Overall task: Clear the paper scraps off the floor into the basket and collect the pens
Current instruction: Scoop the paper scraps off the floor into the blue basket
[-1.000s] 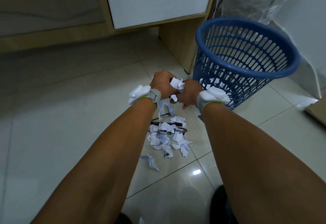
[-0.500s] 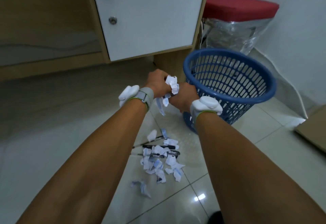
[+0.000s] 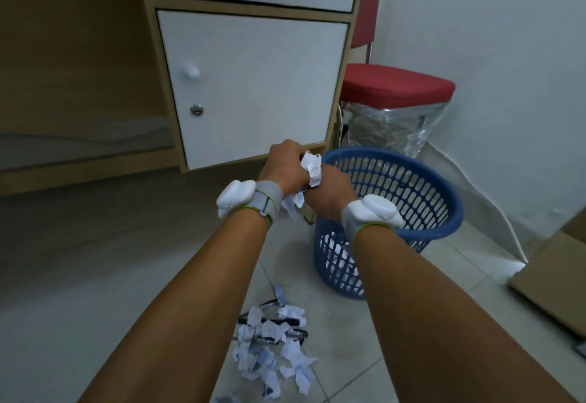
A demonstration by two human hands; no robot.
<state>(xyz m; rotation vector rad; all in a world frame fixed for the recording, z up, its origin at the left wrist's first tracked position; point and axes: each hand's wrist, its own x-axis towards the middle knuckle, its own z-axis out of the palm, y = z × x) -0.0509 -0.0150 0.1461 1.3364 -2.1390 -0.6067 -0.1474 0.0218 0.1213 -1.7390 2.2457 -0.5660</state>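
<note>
My left hand (image 3: 283,165) and my right hand (image 3: 331,192) are cupped together around a bunch of crumpled paper scraps (image 3: 311,168), held at the left rim of the blue basket (image 3: 434,203). Some paper hangs below the hands. White scraps lie inside the basket's bottom. On the floor below, a pile of paper scraps (image 3: 272,355) covers black pens (image 3: 296,334), which show only in part.
A wooden desk unit with a white cupboard door (image 3: 253,85) stands right behind the hands. A red stool (image 3: 396,88) wrapped in clear plastic stands behind the basket. A brown cardboard piece (image 3: 558,279) lies at the right, near the white wall.
Both hands have risen from the floor pile with the paper bunch and moved toward the basket's rim. The view has tilted upward.
</note>
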